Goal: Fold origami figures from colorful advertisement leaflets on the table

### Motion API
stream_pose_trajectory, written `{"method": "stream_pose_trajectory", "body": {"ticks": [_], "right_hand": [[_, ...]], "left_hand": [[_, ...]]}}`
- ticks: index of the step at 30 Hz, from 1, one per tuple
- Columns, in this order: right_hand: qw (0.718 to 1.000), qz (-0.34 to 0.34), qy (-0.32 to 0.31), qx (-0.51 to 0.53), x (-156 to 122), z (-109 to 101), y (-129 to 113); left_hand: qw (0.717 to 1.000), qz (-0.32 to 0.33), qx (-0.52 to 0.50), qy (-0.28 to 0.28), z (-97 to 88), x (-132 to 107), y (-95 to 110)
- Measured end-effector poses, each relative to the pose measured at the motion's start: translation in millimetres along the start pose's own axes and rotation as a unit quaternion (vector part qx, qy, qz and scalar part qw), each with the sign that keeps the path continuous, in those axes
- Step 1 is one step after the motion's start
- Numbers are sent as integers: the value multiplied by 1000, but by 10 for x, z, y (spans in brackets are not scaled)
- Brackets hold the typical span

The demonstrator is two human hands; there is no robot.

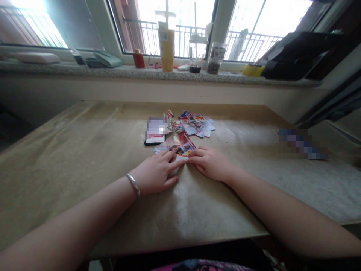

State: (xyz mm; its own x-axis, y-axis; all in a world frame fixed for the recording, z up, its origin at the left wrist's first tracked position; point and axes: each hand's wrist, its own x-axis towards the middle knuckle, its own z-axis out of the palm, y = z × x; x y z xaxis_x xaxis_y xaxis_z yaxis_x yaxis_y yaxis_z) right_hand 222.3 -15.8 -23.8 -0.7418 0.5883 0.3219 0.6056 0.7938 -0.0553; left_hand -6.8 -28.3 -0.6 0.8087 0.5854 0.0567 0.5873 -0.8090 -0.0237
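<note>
My left hand (156,174), with a silver bracelet on the wrist, and my right hand (210,162) rest side by side on the brown table (84,150). Their fingertips press down on the near edge of a colourful printed paper sheet (177,145), which looks partly folded. The fingers of both hands are bent and held together on the paper. Behind it lies a pile of similar colourful papers (196,124), some folded, and a dark phone (154,140) with a blurred patch above it.
A stone windowsill (113,71) runs along the back with a tall yellow drink cup (167,47), a red can (138,59), jars, a yellow tape roll (253,70) and a black bag. A blurred object (303,145) lies on the table's right side.
</note>
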Motion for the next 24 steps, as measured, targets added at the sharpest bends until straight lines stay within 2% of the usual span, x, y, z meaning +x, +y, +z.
{"method": "stream_pose_trajectory", "body": {"ticks": [15, 24], "right_hand": [[1000, -10, -22, -13, 9, -76, -18], [998, -12, -62, -5, -9, -164, 78]], "left_hand": [[1000, 1, -8, -4, -25, -16, 16], [1000, -3, 13, 1, -1, 5, 35]]}}
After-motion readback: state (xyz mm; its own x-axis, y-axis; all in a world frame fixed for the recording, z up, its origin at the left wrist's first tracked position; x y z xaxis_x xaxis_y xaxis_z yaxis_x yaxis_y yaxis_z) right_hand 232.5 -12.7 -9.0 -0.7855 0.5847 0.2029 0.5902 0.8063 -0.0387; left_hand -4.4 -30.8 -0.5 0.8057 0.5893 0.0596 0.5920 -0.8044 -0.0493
